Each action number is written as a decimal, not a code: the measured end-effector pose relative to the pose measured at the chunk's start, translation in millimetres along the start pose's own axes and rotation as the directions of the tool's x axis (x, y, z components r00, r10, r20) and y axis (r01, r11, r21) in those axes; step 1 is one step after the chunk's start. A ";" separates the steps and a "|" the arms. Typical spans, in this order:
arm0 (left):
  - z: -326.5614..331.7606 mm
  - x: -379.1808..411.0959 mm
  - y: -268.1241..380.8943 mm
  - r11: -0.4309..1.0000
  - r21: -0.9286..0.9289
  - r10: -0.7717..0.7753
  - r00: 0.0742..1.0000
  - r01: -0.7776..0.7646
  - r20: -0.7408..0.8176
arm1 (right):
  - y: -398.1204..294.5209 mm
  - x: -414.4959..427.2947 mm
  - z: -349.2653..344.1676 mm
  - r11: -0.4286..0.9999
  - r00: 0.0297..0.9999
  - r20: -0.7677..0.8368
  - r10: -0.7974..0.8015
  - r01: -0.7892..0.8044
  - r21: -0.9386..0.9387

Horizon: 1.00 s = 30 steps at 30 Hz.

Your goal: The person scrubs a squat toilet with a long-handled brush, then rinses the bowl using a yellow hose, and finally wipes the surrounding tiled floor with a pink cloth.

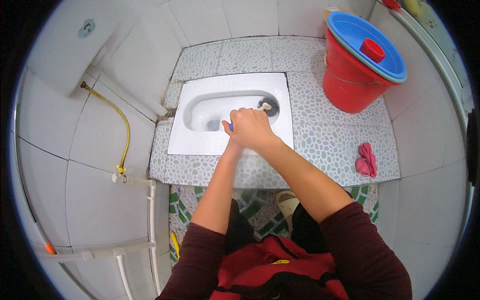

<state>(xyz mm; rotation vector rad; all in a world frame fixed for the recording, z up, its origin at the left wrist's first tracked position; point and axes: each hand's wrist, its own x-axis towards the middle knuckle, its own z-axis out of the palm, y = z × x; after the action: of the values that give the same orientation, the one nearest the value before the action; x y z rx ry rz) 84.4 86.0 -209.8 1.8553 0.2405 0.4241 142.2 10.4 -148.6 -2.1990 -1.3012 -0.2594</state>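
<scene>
Both my hands meet on the handle of a toilet brush over a white squat toilet (195,143). My right hand (253,125) is wrapped around the handle and covers most of my left hand (235,141), which is closed at the same place. A bit of blue handle (231,127) shows beside a thumb. The dark, round bristle head (275,108) of the brush, on its white stem, presses against the right end of the bowl. At the bowl's left lies the grey drain opening (213,125).
A red bucket (347,88) topped by a blue basin (348,28) with a red cup (372,50) stands at the back right. A pink cloth (366,160) lies on the pebble-patterned tiles. Along the left wall run a yellow hose (122,116) and white pipes (152,210). The raised floor ends in a step edge (262,187).
</scene>
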 end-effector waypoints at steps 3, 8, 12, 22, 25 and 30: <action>-3.6 0.6 2.7 1.000 0.017 -0.003 1.000 0.003 0.001 | 2.3 -1.3 -3.2 1.000 0.999 0.021 0.024 -0.025 0.019; -6.8 -2.2 -3.1 0.999 0.031 -0.032 0.999 0.031 0.008 | -12.3 2.6 -41.1 0.987 0.987 0.138 0.085 -0.102 0.126; -1.3 0.3 4.9 0.999 0.028 -0.023 1.000 0.022 0.011 | -1.6 -0.1 -16.8 0.998 1.000 -0.002 -0.003 0.003 0.060; -1.5 0.8 1.5 0.999 0.041 0.001 1.000 0.000 -0.026 | -5.5 2.7 -36.2 0.984 0.995 0.036 0.093 -0.098 0.152; 9.3 2.9 -9.1 0.997 0.027 0.070 0.993 -0.068 -0.100 | 8.0 2.6 -14.8 0.986 0.999 -0.003 0.054 -0.053 0.156; 11.2 2.6 -8.8 0.941 0.335 0.099 0.987 -0.051 -0.128 | -6.2 7.2 -47.2 0.978 0.992 0.041 0.122 -0.127 0.167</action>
<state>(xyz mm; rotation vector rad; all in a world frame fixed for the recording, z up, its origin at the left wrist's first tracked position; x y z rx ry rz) 91.7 80.0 -220.7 2.1710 0.3570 0.6002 146.0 -8.3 -104.5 -2.1367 -1.1511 -0.0642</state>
